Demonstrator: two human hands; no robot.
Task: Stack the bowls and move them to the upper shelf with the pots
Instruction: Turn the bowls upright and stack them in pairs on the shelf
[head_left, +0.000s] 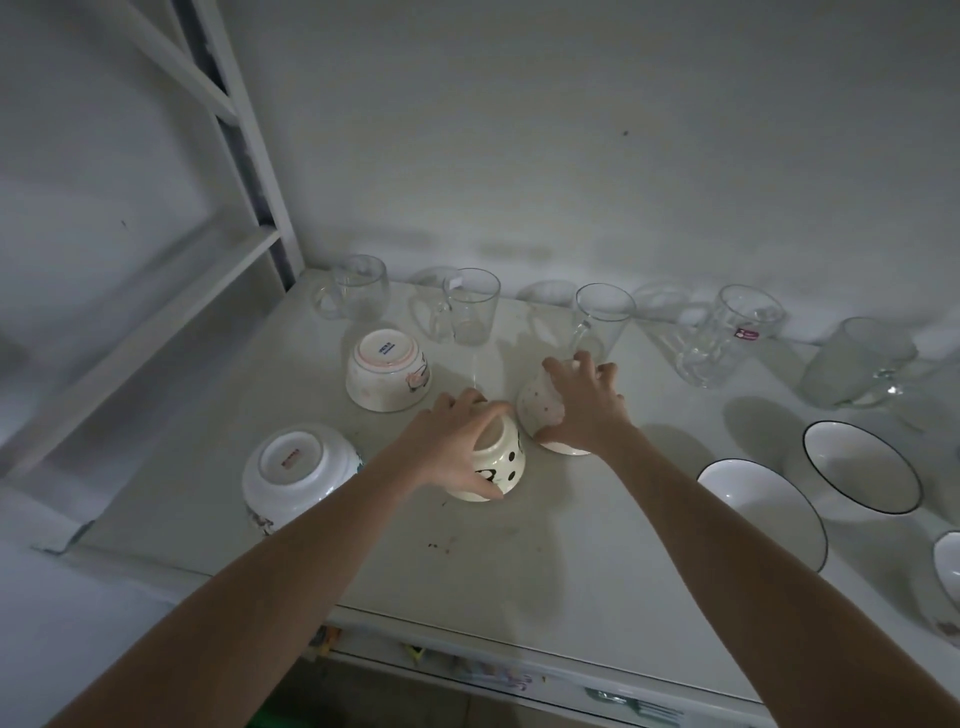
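No stack exists yet: my left hand (457, 441) grips the dotted bowl (493, 462), my right hand (582, 405) apparently grips the speckled bowl (540, 405); upper-shelf transfer remains.

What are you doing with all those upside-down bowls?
A person is gathering bowls on a white shelf. The left hand grips an upturned cream bowl with black dots, and the right hand grips an upturned white speckled bowl beside it. Two more upturned white bowls sit to the left, untouched. Clear glass mugs line the wall behind. Nothing is stacked yet.
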